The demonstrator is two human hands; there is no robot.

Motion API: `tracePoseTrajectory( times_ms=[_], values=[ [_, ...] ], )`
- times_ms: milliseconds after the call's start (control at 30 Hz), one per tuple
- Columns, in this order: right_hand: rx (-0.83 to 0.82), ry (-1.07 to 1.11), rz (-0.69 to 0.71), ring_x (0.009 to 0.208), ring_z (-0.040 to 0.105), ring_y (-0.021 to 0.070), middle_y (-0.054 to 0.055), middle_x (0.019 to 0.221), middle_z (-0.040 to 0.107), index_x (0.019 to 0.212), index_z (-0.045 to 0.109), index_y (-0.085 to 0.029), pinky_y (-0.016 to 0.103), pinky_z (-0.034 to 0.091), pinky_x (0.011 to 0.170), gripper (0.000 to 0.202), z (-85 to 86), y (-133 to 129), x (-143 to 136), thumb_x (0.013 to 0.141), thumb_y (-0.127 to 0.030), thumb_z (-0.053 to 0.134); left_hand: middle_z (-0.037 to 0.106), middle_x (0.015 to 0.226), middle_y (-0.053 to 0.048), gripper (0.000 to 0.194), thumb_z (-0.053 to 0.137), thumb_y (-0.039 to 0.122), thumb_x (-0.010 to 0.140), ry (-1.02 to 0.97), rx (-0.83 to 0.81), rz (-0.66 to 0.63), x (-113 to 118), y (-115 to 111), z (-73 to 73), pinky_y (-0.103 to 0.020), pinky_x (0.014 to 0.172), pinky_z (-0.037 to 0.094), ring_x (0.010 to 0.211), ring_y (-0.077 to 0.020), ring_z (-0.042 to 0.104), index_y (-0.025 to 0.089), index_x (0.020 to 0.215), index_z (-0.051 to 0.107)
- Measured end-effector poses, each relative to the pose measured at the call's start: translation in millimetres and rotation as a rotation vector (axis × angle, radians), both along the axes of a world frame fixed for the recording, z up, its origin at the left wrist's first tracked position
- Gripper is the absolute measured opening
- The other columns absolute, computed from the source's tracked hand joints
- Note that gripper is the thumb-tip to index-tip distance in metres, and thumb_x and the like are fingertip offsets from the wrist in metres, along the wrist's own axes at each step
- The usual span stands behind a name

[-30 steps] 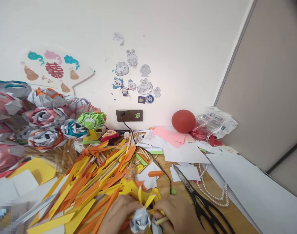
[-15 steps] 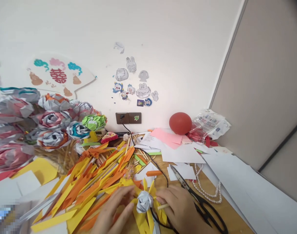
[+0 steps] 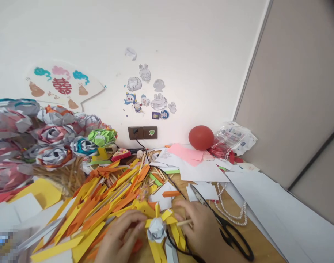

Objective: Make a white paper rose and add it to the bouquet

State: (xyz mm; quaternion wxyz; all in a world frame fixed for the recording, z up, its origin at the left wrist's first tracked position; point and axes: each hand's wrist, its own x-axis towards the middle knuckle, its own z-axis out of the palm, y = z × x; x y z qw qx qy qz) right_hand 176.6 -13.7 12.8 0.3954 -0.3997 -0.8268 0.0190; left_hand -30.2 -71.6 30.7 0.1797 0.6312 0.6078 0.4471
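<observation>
Between my hands is a paper flower (image 3: 156, 230) with a white folded centre and yellow and white strips spread around it. My left hand (image 3: 123, 233) is at its left side, thumb and fingers drawn together at the end of a yellow strip. My right hand (image 3: 201, 228) is curled at the right side, with a thin wooden stick (image 3: 184, 222) in its fingers. How the stick meets the flower is hidden. A black cable (image 3: 172, 244) runs past the flower's right side and under my right hand. Black-handled scissors (image 3: 224, 223) lie just right of that hand.
Yellow and orange paper strips (image 3: 101, 204) are heaped on the left. Behind them stands a bunch of paper flowers (image 3: 54, 135). White sheets (image 3: 279, 208), a pearl string (image 3: 232, 215) and a red balloon (image 3: 201, 137) are to the right and back. A socket (image 3: 142, 133) is on the wall.
The flower has shifted slightly left and its strips sit differently. My left thumb and fingers have come closer together. The right index finger is raised, and the stick is still in that hand.
</observation>
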Motion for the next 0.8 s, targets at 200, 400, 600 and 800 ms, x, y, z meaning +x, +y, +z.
tracePoseTrajectory(
  times_ms=[200,400,600,800],
  values=[
    [-0.229,-0.036,-0.077,0.066,0.055,0.0178,0.001,0.071,0.06,0.095,0.059,-0.02,0.025,0.037,0.057,0.026,0.6,4,-1,0.071,-0.015,0.052,0.07,0.09,-0.005,0.02,0.053,0.037,0.078,0.012,-0.005,0.084,-5,-3,-2.1,-0.029,0.077,0.052,0.086,-0.0208,0.065,0.023,0.082,0.066],
    [-0.124,-0.096,-0.025,0.077,0.049,0.0189,0.003,0.077,0.056,0.075,0.059,-0.02,0.028,0.038,0.067,0.028,-8.2,8,-1,0.063,0.0,0.045,0.07,0.084,-0.003,0.017,0.055,0.036,0.076,0.022,0.009,0.079,-2,-1,-4.6,-0.025,0.07,0.053,0.079,-0.0192,0.065,0.022,0.078,0.066],
    [-0.033,0.076,-0.026,0.083,0.048,0.0193,0.004,0.08,0.054,0.077,0.058,-0.019,0.031,0.041,0.071,0.039,22.6,5,1,0.055,0.006,0.038,0.072,0.077,-0.002,0.015,0.059,0.035,0.073,0.051,0.034,-0.075,-1,2,-1.1,-0.024,0.068,0.054,0.073,-0.0186,0.066,0.024,0.072,0.068],
    [-0.024,0.032,0.192,0.093,0.052,0.0179,0.004,0.102,0.057,0.097,0.06,-0.025,0.032,0.045,0.079,0.018,42.2,-15,36,0.087,-0.025,0.045,0.071,0.066,0.0,0.014,0.064,0.036,0.066,-0.031,0.194,-0.029,3,1,7.0,-0.02,0.06,0.053,0.063,-0.016,0.066,0.023,0.063,0.069]
  ],
)
